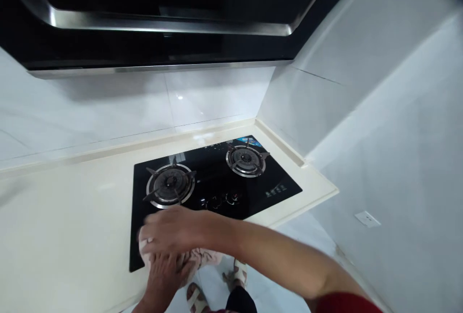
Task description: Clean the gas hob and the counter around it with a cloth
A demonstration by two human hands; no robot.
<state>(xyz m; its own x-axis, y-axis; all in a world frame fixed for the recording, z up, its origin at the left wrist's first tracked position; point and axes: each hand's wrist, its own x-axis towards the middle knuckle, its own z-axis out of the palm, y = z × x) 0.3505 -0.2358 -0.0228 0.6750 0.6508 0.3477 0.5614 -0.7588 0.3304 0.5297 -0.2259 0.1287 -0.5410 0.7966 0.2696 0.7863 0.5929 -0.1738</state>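
Across the top of the frame, range hood: black panels edged with bright metal are seen.
Pale worktop: the lower left is filled by it, and a strip is carried round behind the hob to the right of centre.
Glass hob: set into the worktop at the centre; little drag is to be expected from its smooth black face.
Burners: a left burner and a right burner are topped with pronged supports, on which loose fabric could be snagged.
Right hand: held over the hob's front left part, lower left of centre; its fingers are bent and close together, but through motion blur it cannot be told whether the cloth is clamped.
Left hand: placed just below, its fingers close together beside the cloth and their tips hidden; pinch cannot be told from flat pressure.
Pink cloth: found lower left of centre, crumpled at the hands by the hob's front edge, with folds spread to the right.
Cloth's handling: judged light, soft and limp, hard to damage, more readily bunched than held in shape; dampness cannot be told.
Cloth's hold: best taken at the bunched middle under broad finger pressure, with the loose right-hand folds gathered in.
Knobs: seated near the hob's front, right of the hands, where trailing folds could be caught.
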